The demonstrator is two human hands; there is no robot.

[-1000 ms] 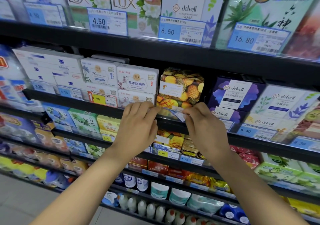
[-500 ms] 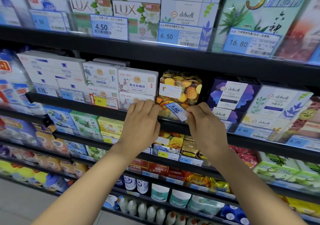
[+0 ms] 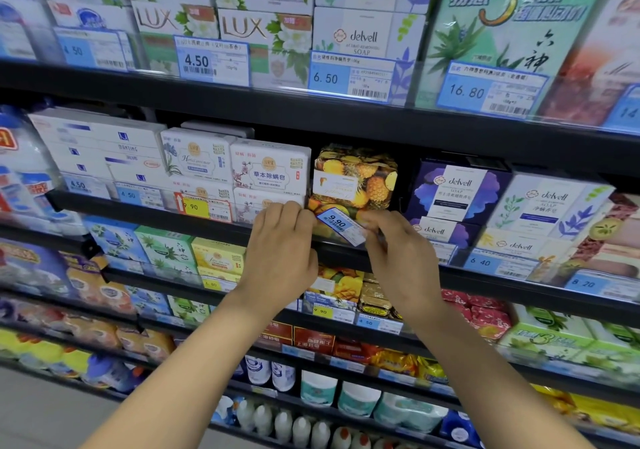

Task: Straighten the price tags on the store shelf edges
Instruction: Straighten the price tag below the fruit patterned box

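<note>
Both hands meet at the front edge of the middle shelf, a dark, flat metal lip running across the view. Between them sits a small rectangular price tag, blue and white paper printed 9.90, tilted so its right end drops toward 4 o'clock. The left hand curls over the shelf lip, its fingers bent narrow and touching the tag's left end. The right hand pinches the tag's lower right corner, fingers closed on the paper.

Directly behind the tag, at 12 o'clock from it, stands a glossy box printed with pineapples and mangoes. At 9 o'clock from that box are white matte cardboard soap boxes with flower prints, and below them a yellow tag lies level. At 3 o'clock sit purple and white boxes.

On the shelf above, three blue tags sit flat behind a clear plastic strip, beside boxes marked LUX.
</note>
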